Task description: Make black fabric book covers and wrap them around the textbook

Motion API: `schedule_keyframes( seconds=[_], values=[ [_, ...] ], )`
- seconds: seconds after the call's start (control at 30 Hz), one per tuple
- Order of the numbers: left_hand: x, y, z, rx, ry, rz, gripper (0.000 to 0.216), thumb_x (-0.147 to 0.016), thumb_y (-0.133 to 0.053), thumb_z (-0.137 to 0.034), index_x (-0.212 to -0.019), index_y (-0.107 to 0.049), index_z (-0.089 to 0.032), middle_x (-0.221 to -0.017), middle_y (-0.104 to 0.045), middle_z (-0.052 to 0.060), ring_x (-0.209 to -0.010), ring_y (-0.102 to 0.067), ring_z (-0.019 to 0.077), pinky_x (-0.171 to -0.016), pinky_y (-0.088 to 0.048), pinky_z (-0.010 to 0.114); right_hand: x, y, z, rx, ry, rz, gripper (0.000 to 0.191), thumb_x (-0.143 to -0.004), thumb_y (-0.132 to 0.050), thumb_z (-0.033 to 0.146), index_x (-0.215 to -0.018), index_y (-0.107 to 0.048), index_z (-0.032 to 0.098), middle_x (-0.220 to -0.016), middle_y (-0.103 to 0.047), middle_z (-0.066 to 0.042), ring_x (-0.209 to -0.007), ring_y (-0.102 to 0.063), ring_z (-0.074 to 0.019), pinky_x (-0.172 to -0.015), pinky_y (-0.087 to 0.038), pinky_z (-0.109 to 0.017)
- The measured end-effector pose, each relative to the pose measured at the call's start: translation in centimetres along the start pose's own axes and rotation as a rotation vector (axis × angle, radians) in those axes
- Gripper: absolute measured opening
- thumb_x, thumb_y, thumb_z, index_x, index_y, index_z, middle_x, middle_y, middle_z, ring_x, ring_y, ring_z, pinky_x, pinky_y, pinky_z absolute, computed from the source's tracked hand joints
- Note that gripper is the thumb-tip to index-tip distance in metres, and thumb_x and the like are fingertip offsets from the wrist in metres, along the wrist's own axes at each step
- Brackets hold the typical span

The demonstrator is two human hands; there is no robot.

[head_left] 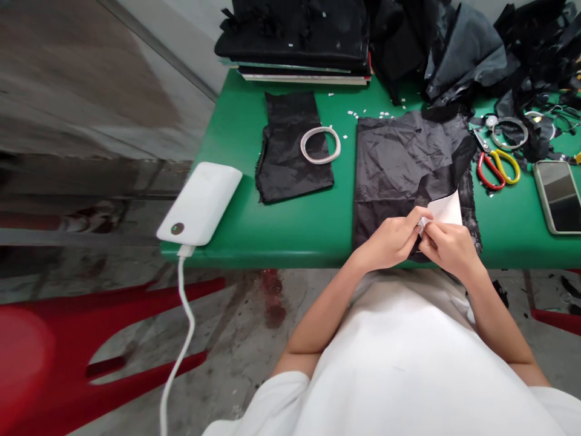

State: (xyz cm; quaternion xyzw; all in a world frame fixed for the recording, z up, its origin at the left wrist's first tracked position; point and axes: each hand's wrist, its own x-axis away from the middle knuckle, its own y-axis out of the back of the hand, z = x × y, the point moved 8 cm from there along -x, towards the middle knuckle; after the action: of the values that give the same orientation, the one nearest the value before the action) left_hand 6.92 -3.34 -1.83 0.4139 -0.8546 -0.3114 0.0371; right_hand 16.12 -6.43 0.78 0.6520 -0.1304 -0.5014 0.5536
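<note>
My left hand (391,242) and my right hand (455,249) meet at the front edge of the table, fingertips pinched together on a small white piece (423,224) that looks like paper or tape. Right behind them a flat white sheet (448,209) shows beside a folded-back flap of black cloth (442,180). Under both hands lies a larger wrinkled black cloth (385,163) with a frayed right side. The fingers partly cover the white piece, so its full shape is hidden.
On the green table (272,233) are red-and-yellow scissors (494,169), a phone (559,197), a tape roll (320,145) on folded black cloth (290,163), and a white power bank (200,203) with a cable. Black fabric piles (467,51) line the back; a red chair (40,363) stands left.
</note>
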Motion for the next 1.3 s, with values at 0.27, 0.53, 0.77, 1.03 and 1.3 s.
schedule_keyframes(
  seconds=[0.27,0.53,0.77,1.03,1.3],
  values=[
    [-0.1,-0.1,0.1,-0.012,0.017,0.010,0.027,-0.101,-0.032,-0.021,-0.123,-0.047,-0.018,-0.078,-0.059,-0.001,-0.065,-0.058,0.0133,-0.069,-0.043,0.023,0.2,-0.1,-0.4,-0.055,0.004,0.035,0.029,-0.090,-0.045,0.012,-0.062,-0.046,0.021,-0.053,-0.052,0.002,-0.046,-0.042,-0.0108,-0.051,-0.029,-0.025],
    [0.0,0.0,0.1,-0.011,0.039,0.019,0.027,-0.102,-0.031,-0.023,-0.123,-0.047,-0.019,-0.085,-0.065,0.001,-0.070,-0.062,0.0144,-0.072,-0.046,0.024,0.6,-1.0,-0.8,-0.051,-0.081,0.134,0.032,-0.097,-0.039,0.021,-0.069,-0.055,0.020,-0.058,-0.058,-0.001,-0.051,-0.046,-0.0126,-0.055,-0.029,-0.028],
    [0.0,0.0,0.1,-0.020,0.045,0.016,0.027,-0.101,-0.032,-0.021,-0.123,-0.048,-0.018,-0.080,-0.062,0.000,-0.067,-0.060,0.0140,-0.070,-0.044,0.024,0.7,-1.2,-0.9,-0.030,-0.084,0.124,0.028,-0.091,-0.041,0.016,-0.066,-0.053,0.020,-0.057,-0.055,0.000,-0.050,-0.042,-0.0120,-0.054,-0.027,-0.027],
    [0.0,0.0,0.1,-0.001,0.040,0.015,0.027,-0.101,-0.032,-0.022,-0.123,-0.047,-0.017,-0.080,-0.061,0.000,-0.066,-0.059,0.0137,-0.070,-0.044,0.023,0.6,-0.9,-0.8,-0.077,-0.078,0.111,0.030,-0.096,-0.041,0.020,-0.068,-0.052,0.020,-0.058,-0.057,0.000,-0.050,-0.044,-0.0123,-0.055,-0.028,-0.027],
    [-0.1,0.0,0.0,-0.006,0.042,0.025,0.027,-0.101,-0.031,-0.021,-0.122,-0.048,-0.018,-0.081,-0.062,0.000,-0.068,-0.061,0.0142,-0.071,-0.044,0.024,0.5,-1.0,-0.7,-0.052,-0.068,0.115,0.029,-0.093,-0.043,0.017,-0.066,-0.053,0.020,-0.057,-0.055,0.000,-0.049,-0.043,-0.0113,-0.053,-0.025,-0.027]
  ],
)
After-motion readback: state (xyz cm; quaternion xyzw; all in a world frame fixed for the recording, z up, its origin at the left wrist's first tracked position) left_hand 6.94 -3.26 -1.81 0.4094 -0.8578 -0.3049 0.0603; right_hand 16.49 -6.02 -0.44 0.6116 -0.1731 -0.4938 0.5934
